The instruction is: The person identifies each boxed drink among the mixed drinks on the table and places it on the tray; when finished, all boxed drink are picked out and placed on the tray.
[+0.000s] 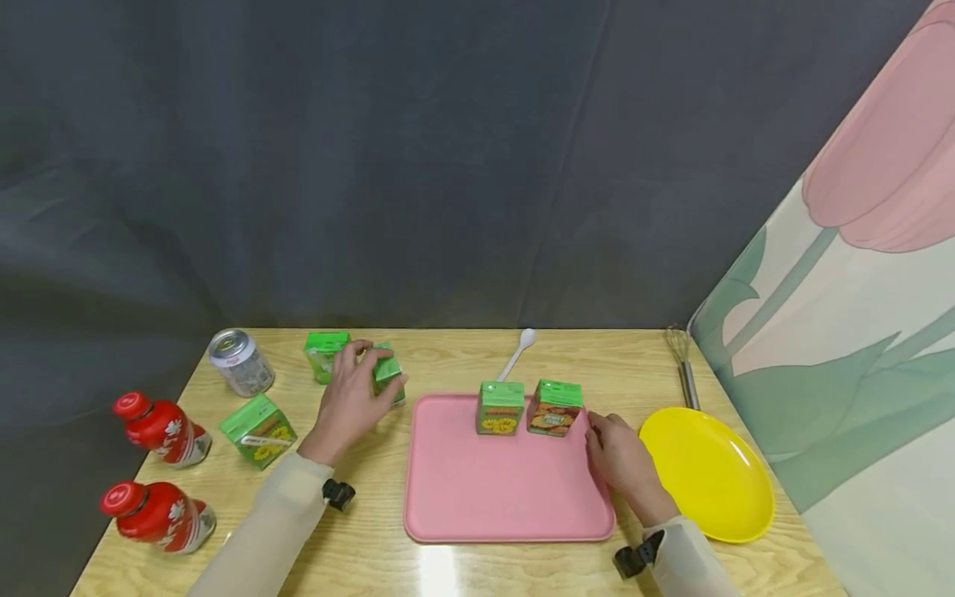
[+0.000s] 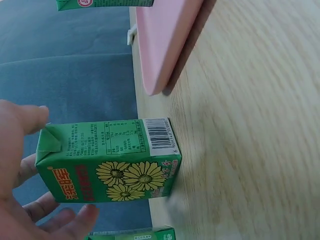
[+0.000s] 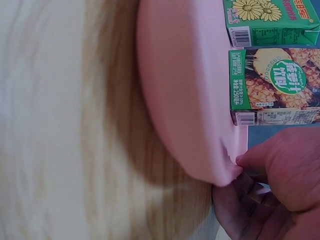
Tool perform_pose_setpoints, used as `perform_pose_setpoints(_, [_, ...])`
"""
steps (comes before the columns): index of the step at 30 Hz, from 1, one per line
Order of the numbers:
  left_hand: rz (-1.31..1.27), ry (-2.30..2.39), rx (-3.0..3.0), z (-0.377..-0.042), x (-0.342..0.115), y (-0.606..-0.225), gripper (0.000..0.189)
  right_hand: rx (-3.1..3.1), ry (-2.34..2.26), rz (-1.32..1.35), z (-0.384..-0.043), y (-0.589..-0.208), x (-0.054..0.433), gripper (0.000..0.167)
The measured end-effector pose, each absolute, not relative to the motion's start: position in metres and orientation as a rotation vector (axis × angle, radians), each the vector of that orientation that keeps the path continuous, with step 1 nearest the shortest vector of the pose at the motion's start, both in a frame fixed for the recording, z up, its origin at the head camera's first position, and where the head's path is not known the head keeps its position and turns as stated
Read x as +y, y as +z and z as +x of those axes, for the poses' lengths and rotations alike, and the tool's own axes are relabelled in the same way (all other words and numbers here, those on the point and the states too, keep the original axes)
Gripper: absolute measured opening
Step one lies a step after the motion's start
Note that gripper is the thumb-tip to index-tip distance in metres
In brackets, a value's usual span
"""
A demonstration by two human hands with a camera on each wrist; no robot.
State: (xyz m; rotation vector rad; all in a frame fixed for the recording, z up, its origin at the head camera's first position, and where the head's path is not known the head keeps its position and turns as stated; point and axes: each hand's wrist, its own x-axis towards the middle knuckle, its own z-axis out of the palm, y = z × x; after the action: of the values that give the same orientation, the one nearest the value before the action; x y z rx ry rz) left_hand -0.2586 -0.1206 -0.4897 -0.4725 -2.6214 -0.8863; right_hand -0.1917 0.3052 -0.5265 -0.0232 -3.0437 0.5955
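Observation:
My left hand (image 1: 352, 406) is around a green chrysanthemum drink carton (image 2: 110, 165) standing on the table left of the tray. In the left wrist view, its thumb is just beside the carton's top corner and its fingers are spread along the other side, with small gaps showing. My right hand (image 1: 621, 456) pinches the right rim of the pink tray (image 1: 507, 497), thumb on top and fingers beneath. Along the tray's far edge stand another chrysanthemum drink carton (image 1: 500, 410) and a pineapple juice carton (image 3: 280, 80), the latter close to my right thumb.
Left of the tray are a silver can (image 1: 242, 362), a green carton (image 1: 325, 355), a tilted-looking chrysanthemum carton (image 1: 257, 427) and two red bottles (image 1: 166, 431). A white spoon (image 1: 516, 355) lies behind the tray. A yellow plate (image 1: 709, 477) and a whisk (image 1: 685, 369) lie at the right.

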Motion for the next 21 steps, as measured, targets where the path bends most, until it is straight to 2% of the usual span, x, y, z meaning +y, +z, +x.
perform_pose_setpoints(8, [-0.38, -1.018, -2.619, -0.262, -0.115, -0.488, 0.033, -3.031, 0.6, -0.013, -0.192, -0.527, 0.305, 0.039])
perform_pose_setpoints(21, [-0.513, -1.143, -2.719, -0.249, -0.125, -0.476, 0.033, -3.017, 0.59, -0.003, -0.191, -0.527, 0.306, 0.039])
